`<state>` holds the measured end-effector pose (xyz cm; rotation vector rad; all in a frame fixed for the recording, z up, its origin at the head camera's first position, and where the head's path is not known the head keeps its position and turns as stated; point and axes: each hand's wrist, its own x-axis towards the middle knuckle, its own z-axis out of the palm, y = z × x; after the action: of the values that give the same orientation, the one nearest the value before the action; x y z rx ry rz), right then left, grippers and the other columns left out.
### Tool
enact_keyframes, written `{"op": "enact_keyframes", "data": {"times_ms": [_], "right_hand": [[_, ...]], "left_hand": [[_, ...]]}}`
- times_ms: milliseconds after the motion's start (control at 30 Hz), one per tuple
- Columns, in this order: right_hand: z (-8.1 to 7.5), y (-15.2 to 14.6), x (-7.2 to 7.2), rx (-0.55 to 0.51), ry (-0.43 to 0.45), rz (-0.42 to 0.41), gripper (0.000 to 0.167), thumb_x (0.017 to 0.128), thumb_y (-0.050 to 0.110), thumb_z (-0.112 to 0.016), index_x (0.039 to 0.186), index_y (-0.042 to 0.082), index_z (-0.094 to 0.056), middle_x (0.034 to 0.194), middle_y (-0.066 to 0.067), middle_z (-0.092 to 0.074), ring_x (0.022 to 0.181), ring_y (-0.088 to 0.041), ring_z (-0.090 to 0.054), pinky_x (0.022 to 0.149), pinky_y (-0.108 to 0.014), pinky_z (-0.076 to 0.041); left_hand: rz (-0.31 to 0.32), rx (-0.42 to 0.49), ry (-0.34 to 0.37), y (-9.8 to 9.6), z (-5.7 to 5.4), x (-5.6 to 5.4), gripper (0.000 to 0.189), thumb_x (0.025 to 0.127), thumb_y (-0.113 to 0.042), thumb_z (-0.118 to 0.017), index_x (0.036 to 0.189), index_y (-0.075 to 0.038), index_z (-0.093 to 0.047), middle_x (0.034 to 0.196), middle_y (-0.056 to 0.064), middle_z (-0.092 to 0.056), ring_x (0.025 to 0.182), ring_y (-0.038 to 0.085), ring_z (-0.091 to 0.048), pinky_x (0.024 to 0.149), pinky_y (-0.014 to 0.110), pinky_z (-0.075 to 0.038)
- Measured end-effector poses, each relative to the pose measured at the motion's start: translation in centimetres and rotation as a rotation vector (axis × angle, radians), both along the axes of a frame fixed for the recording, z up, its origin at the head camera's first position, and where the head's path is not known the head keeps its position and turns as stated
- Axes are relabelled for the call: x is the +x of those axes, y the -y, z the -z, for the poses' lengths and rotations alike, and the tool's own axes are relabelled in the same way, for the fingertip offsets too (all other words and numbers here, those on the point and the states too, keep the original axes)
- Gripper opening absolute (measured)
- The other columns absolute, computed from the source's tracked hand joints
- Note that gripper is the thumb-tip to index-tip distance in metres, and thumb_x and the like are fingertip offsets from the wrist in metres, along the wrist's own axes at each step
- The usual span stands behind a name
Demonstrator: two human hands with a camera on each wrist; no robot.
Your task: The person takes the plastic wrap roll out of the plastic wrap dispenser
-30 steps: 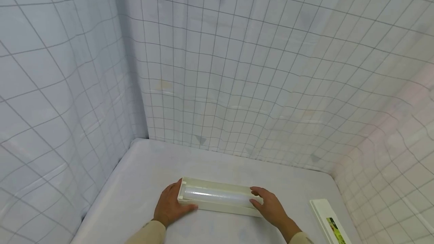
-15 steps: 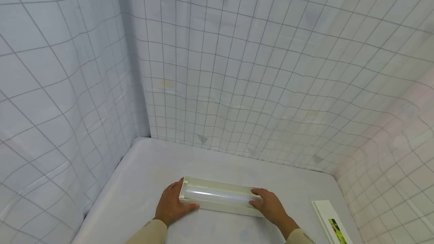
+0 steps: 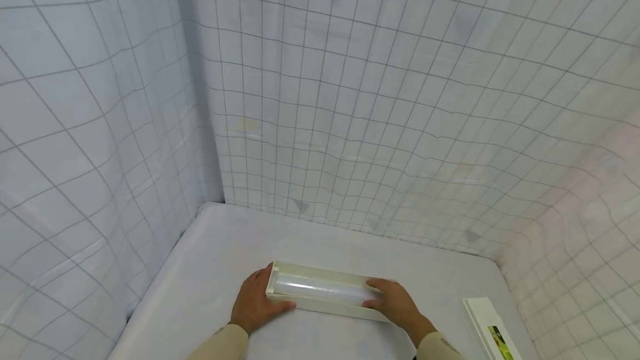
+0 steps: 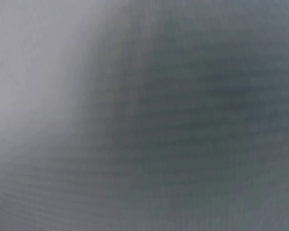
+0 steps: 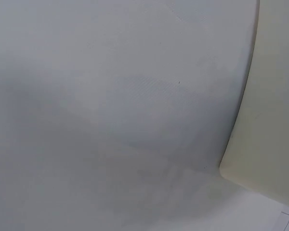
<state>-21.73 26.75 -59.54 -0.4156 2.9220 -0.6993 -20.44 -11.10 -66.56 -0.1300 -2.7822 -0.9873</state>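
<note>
A long off-white plastic wrap dispenser (image 3: 335, 308) lies open-topped on the table in the head view, with a shiny roll of plastic wrap (image 3: 320, 288) inside it. At its left end my left hand (image 3: 255, 301) grips the case, thumb along the front wall and fingers round the back corner. My right hand (image 3: 397, 304) covers the right end, its thumb and fingers bent over the roll, pinching it. The right wrist view shows a smooth cream wall of the dispenser (image 5: 267, 110) at its right side. Only a dark blur fills the left wrist view.
A white lid-like long piece (image 3: 482, 321) with a green and yellow label lies on the table to the right, partly cut off by the frame. White sheeting with a grid pattern (image 3: 325, 126) stands as walls behind and on both sides of the white-covered table (image 3: 240, 232).
My right hand has moved slightly left along the roll, and its thumb and fingers have closed in on it. My left hand keeps its grip. The head view has shifted a little.
</note>
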Motion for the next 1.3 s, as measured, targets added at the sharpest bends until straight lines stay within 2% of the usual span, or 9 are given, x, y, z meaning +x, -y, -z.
{"op": "enact_keyframes", "data": {"times_ms": [200, 367, 633, 900, 1067, 1300], "right_hand": [[0.6, 0.4, -0.6, 0.0, -0.027, -0.078, 0.066, 0.077, 0.053, -0.08, 0.127, 0.012, -0.071, 0.133, -0.005, -0.071, 0.122, -0.032, -0.067, 0.104, -0.052, -0.054], [0.9, 1.0, -0.8, -0.029, 0.007, -0.09, 0.066, 0.076, 0.05, -0.083, 0.128, 0.011, -0.071, 0.134, -0.004, -0.07, 0.123, -0.03, -0.067, 0.105, -0.049, -0.055], [0.9, 1.5, -1.0, -0.016, 0.064, -0.123, 0.063, 0.076, 0.041, -0.086, 0.129, 0.011, -0.071, 0.137, -0.007, -0.068, 0.125, -0.033, -0.066, 0.106, -0.05, -0.054], [0.7, 1.9, -1.4, 0.023, 0.052, -0.204, 0.055, 0.08, 0.037, -0.085, 0.127, 0.012, -0.072, 0.138, -0.008, -0.068, 0.125, -0.033, -0.065, 0.107, -0.051, -0.053], [0.7, 2.1, -1.6, 0.028, 0.067, -0.216, 0.054, 0.082, 0.037, -0.084, 0.128, 0.013, -0.072, 0.138, -0.007, -0.068, 0.126, -0.032, -0.065, 0.106, -0.051, -0.053], [1.1, 2.1, -2.0, -0.003, 0.1, -0.187, 0.051, 0.083, 0.041, -0.082, 0.126, 0.015, -0.074, 0.135, -0.007, -0.069, 0.127, -0.034, -0.064, 0.108, -0.054, -0.051]], "left_hand": [[0.002, -0.005, -0.022, 0.0, 0.0, 0.1, 0.12, 0.059, -0.085, -0.076, 0.153, -0.016, -0.045, 0.132, 0.009, -0.066, 0.125, 0.032, -0.059, 0.109, 0.051, -0.048], [0.007, 0.003, -0.05, -0.2, 0.2, 0.1, 0.12, 0.058, -0.085, -0.077, 0.151, -0.016, -0.047, 0.13, 0.008, -0.067, 0.123, 0.031, -0.06, 0.108, 0.05, -0.049], [0.002, 0.002, -0.057, -0.4, 0.5, 0.2, 0.12, 0.057, -0.084, -0.078, 0.15, -0.016, -0.049, 0.129, 0.008, -0.067, 0.122, 0.031, -0.061, 0.106, 0.049, -0.051], [-0.012, -0.014, -0.081, -0.4, 0.6, 0.2, 0.119, 0.056, -0.083, -0.079, 0.15, -0.016, -0.049, 0.128, 0.008, -0.067, 0.121, 0.032, -0.062, 0.104, 0.049, -0.052], [-0.015, -0.023, -0.079, -0.2, 0.6, 0.1, 0.119, 0.056, -0.083, -0.079, 0.15, -0.015, -0.049, 0.129, 0.008, -0.067, 0.122, 0.03, -0.061, 0.104, 0.049, -0.052], [-0.021, -0.012, -0.067, -0.1, 0.4, 0.0, 0.121, 0.056, -0.083, -0.079, 0.151, -0.015, -0.048, 0.13, 0.01, -0.066, 0.123, 0.032, -0.061, 0.106, 0.049, -0.051]]}}
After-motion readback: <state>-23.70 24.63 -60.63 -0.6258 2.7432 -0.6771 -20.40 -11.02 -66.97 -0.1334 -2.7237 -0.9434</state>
